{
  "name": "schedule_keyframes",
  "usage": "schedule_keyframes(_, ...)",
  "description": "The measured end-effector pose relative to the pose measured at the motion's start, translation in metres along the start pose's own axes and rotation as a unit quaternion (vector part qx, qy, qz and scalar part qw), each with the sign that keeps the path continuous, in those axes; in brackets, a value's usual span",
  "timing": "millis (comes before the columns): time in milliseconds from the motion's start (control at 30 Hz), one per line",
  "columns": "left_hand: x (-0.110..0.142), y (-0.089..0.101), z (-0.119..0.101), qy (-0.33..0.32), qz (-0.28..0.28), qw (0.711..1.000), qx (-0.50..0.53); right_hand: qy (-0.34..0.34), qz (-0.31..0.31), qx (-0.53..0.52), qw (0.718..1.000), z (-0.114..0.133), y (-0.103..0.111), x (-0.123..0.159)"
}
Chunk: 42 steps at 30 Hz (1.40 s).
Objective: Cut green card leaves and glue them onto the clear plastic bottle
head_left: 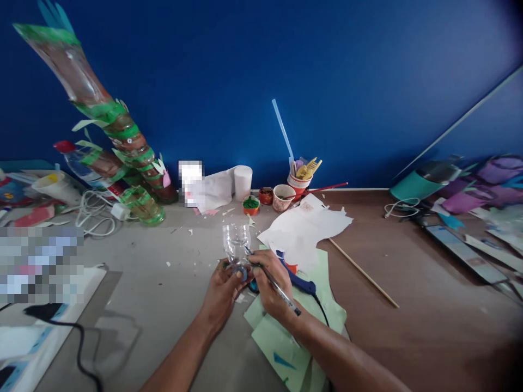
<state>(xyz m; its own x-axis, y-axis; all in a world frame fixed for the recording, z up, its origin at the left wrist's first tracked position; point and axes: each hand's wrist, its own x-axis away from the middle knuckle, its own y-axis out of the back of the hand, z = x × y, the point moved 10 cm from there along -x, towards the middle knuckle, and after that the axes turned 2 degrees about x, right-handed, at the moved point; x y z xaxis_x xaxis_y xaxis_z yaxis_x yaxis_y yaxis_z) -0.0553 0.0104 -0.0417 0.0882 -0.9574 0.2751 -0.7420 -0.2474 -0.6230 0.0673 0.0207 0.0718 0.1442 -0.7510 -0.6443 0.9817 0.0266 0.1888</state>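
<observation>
My left hand point(224, 284) is closed around the capped neck of a clear cut plastic bottle top point(236, 239), whose wide cut end points away from me. A blue cap point(240, 273) shows by my left thumb. In my right hand point(272, 283) is a pen point(281, 294) with a clear barrel, its tip against or very near the bottle's side. Behind my right hand lies a blue glue gun point(300, 281) with a dark cord, partly hidden. Green paper sheets point(281, 348) spread under my right forearm, and a white cut sheet point(298, 231) lies beyond.
A tall painted bottle structure point(134, 144) leans at the left. Along the blue wall stand a white cup point(243, 184), small paint pots point(250, 204) and a cup of wooden cutlery point(300, 182). A wooden stick point(363, 272) and a phone point(463, 253) lie at right.
</observation>
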Motion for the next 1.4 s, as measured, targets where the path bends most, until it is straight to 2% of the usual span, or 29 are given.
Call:
schedule_keyframes(600,0.001,0.001,0.000,-0.002,0.001,1.000,0.001,-0.007,0.006,0.003,1.000,-0.003,-0.002,0.003)
schedule_keyframes(767,0.000,0.000,-0.001,-0.006,0.001,1.000,-0.001,0.020,0.006,0.017,1.000,0.007,-0.001,0.001)
schedule_keyframes(1033,0.000,-0.011,-0.008,-0.033,0.040,0.998,-0.036,0.054,0.041,-0.016,0.998,0.017,-0.009,0.005)
schedule_keyframes(1400,-0.001,-0.004,-0.006,-0.039,0.031,0.997,-0.064,0.053,0.040,-0.001,0.998,0.018,-0.008,0.002)
